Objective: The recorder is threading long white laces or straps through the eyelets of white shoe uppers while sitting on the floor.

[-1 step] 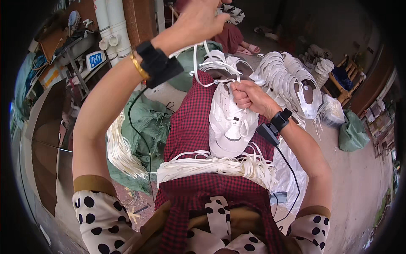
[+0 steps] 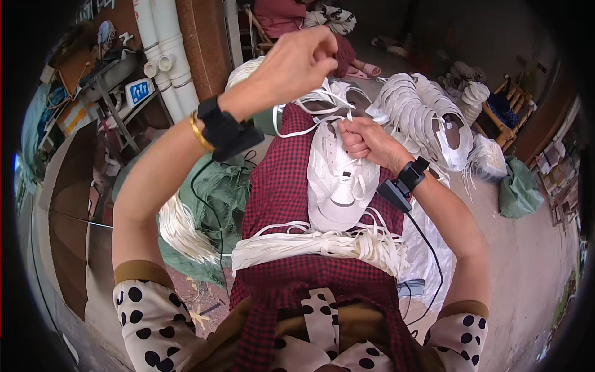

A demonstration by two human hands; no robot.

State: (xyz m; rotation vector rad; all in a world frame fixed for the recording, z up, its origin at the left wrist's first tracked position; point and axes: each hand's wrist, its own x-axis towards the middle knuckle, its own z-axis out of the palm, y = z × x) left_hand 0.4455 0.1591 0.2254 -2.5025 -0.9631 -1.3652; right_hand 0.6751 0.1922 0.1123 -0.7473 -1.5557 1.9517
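White shoe point(image 2: 334, 192) rests near the centre of view, toe toward the person, on a red-and-black checked cloth point(image 2: 273, 186) over the lap. Clock positions below are taken from the shoe, left to right.

At ten o'clock, well apart, a pair of white pipes point(image 2: 166, 37) stands beside a shelf. At eight o'clock, a bundle of white strands point(image 2: 186, 226) hangs against green sacking point(image 2: 234, 183).

Between eleven and twelve o'clock, the left hand point(image 2: 302, 59) is raised clear of the shoe, fingers curled inward (whether they grasp anything cannot be told). Below it, a white lace point(image 2: 296, 133) forms a loose loop.

At six o'clock, a thick bundle of flat white laces point(image 2: 297, 248) lies across the lap, just beside the toe.

At one o'clock, the right hand point(image 2: 359, 139) is clenched at the shoe's opening, gripping the lace, a strand of which rises from the fist.

Toward two o'clock, white shoes point(image 2: 409, 111) are nested in long rows. At three o'clock, a green sack point(image 2: 520, 189) sits on the floor, well apart.
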